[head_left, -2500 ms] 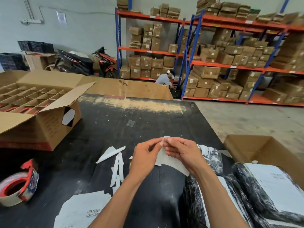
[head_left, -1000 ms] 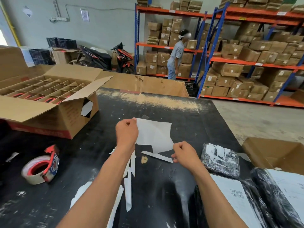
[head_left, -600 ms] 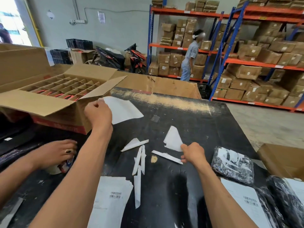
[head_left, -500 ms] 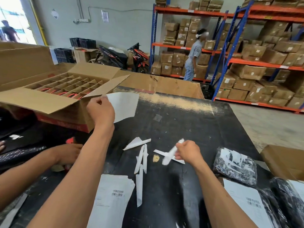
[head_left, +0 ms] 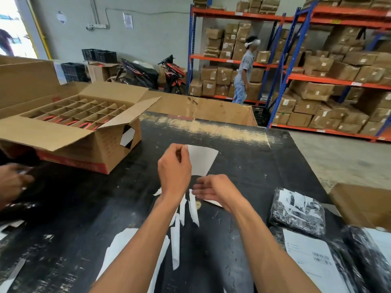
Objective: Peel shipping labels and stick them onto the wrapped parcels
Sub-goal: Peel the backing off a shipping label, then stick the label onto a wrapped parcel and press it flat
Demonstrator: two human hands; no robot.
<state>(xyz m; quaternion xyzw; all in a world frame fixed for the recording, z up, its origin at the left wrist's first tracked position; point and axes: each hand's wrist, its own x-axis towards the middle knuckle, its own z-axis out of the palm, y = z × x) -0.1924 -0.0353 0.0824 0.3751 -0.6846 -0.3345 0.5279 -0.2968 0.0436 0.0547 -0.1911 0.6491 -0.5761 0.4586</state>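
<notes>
My left hand (head_left: 174, 169) pinches the top left corner of a white peeled label (head_left: 202, 160), held up over the middle of the black table (head_left: 243, 157). My right hand (head_left: 213, 190) hovers just below the label with fingers relaxed and holding nothing. White backing strips (head_left: 175, 240) lie scattered on the table under my wrists. A small black wrapped parcel (head_left: 297, 209) lies to the right. A parcel bearing a barcode label (head_left: 311, 256) sits at the near right, with another black parcel (head_left: 368, 254) beside it.
An open cardboard box with dividers (head_left: 78, 125) stands at the left. Another person's hand (head_left: 11, 182) reaches in at the left edge. A brown carton (head_left: 364, 201) sits at the right. A person (head_left: 244, 70) walks by the shelves (head_left: 317, 60) behind.
My left hand brought the label from beside the box back to the table's middle. My right hand let go of the backing strip and now hangs empty under the label.
</notes>
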